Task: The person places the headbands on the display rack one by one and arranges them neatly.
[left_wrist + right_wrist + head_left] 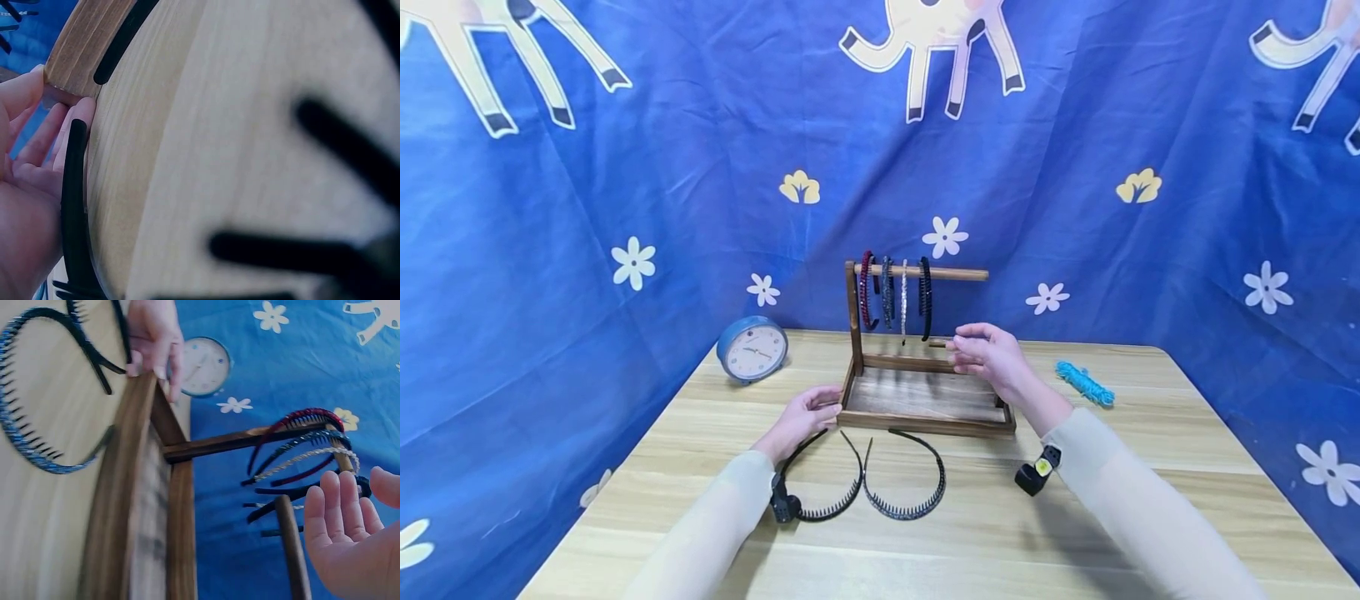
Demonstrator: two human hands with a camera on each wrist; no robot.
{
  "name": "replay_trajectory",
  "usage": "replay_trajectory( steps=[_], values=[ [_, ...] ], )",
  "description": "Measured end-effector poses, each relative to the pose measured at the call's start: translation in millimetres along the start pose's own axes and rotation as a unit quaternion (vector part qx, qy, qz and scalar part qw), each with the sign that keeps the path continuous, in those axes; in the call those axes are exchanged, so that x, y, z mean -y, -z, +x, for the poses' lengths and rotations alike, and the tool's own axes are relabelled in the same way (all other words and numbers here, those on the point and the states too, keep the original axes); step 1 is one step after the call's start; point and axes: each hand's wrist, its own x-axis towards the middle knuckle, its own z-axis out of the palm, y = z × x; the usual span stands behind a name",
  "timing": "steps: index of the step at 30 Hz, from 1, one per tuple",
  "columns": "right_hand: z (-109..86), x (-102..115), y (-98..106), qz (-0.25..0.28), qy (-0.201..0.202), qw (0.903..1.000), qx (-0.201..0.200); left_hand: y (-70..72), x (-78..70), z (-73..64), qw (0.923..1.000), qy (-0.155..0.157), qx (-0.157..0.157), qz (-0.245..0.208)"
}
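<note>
The step in hand looks to be hanging headbands, partly done. Left of centre in the frame, the left hand [805, 414] pinches the front corner of a brown wooden stand [925, 424], thumb and fingers lightly closed on it. At lower centre lie a plain black toothed headband [860, 476] and a dark glittering toothed headband [942, 482]. At centre, a sparkling red headband [866, 292], a grey-blue headband [888, 292], a pale headband [904, 300] and a black headband [927, 300] hang from a round wooden bar [962, 273]. Right of centre, the right hand [988, 354] is empty, fingers loosely curved. The next move probably calls for lifting a headband and sliding it over the bar's free right end.

The pale wood-grained table [925, 567] bears a round blue clock [757, 351] at middle left and a turquoise cord bundle [1084, 383] at middle right. Blue flower-printed cloth [737, 125] fills the upper frame.
</note>
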Motion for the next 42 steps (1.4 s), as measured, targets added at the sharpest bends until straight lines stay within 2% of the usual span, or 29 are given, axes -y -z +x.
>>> replay_trajectory(
  steps=[5, 12, 19, 23, 25, 28, 33, 35, 38, 40, 42],
  values=[
    [-14.1, -10, 5, -0.019, 0.001, 0.9997, 0.017, 0.3, -1.0, 1.7, 1.0, -0.002, 0.003, 0.004],
    [-28.6, -33, 8, -0.081, 0.015, 0.9953, 0.05, 0.3, -2.0, 0.6, 0.9999, 0.001, 0.004, 0.01],
    [-40.5, -60, 12, -0.138, 0.027, 0.9861, 0.089, 0.0, -2.5, 1.1, 1.0, 0.001, -0.002, 0.007],
    [-46.5, -74, 14, -0.185, 0.046, 0.9755, 0.11, -0.5, -1.5, 1.8, 1.0, 0.002, -0.003, 0.008],
    [-48.7, -82, 16, -0.223, 0.059, 0.9648, 0.126, -0.2, -0.9, 1.9, 0.9999, 0.003, -0.003, 0.011],
    [-51.9, -92, 17, -0.283, 0.088, 0.9419, 0.159, 0.2, -0.1, 2.1, 0.9999, 0.007, -0.007, 0.008],
    [-57.3, -99, 16, -0.377, 0.134, 0.8938, 0.202, -0.2, -1.4, 1.4, 0.9999, 0.01, 0.004, -0.001],
    [-58.7, -100, 16, -0.409, 0.147, 0.8724, 0.224, -2.3, -7.7, -2.3, 0.9999, 0.011, 0.012, -0.003],
    [-60.0, -102, 15, -0.429, 0.173, 0.8465, 0.263, -1.6, -8.0, -2.4, 0.9998, 0.01, 0.013, -0.008],
    [-59.8, -105, 13, -0.445, 0.204, 0.8247, 0.284, -1.4, -6.9, -2.2, 0.9999, 0.006, 0.012, -0.005],
    [-59.4, -106, 11, -0.454, 0.233, 0.8082, 0.295, 0.6, -1.1, 0.9, 1.0, 0.004, 0.006, -0.004]
  ],
)
